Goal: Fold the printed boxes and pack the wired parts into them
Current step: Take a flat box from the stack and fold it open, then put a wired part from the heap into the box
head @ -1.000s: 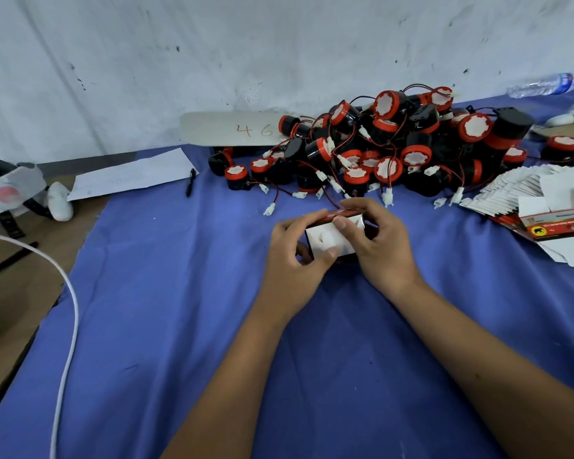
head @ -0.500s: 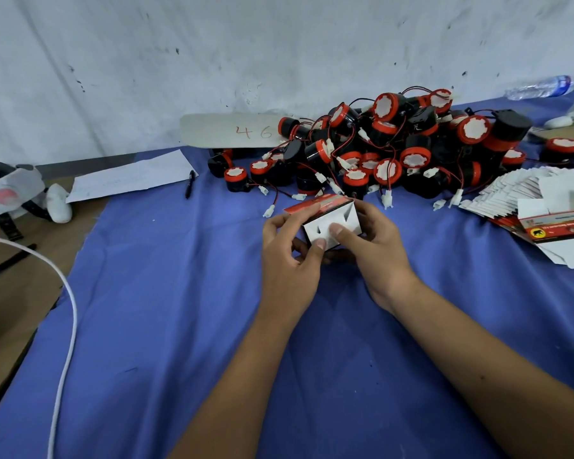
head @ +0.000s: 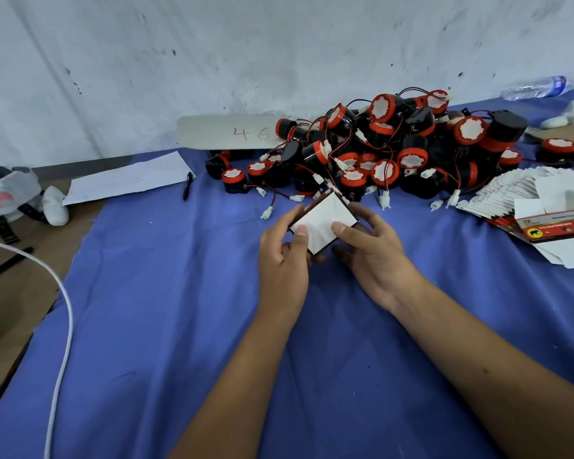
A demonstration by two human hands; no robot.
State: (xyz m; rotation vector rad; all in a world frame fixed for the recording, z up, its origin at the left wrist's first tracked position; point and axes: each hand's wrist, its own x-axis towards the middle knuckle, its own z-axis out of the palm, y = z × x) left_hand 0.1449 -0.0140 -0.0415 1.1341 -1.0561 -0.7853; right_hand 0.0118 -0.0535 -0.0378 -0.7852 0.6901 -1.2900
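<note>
A small printed box (head: 322, 223) is held just above the blue cloth, its white closed end turned toward me like a diamond. My left hand (head: 284, 256) grips its left side with the thumb on the white face. My right hand (head: 371, 250) holds the right side, thumb pressing the same face. Behind them lies a big heap of black and red wired parts (head: 391, 150) with white plugs. A fanned stack of flat printed boxes (head: 537, 207) lies at the right.
The blue cloth (head: 179, 326) covers the table. A white sheet (head: 126, 180) and a black pen (head: 188, 190) lie at back left, a white cable (head: 63, 309) runs down the left. A grey board marked 46 (head: 229, 132) leans on the wall. A plastic bottle (head: 534, 87) lies far right.
The box has been turned in both hands: its open flaps are tucked shut and the plain white end now faces me. Both hands stayed in the same spot.
</note>
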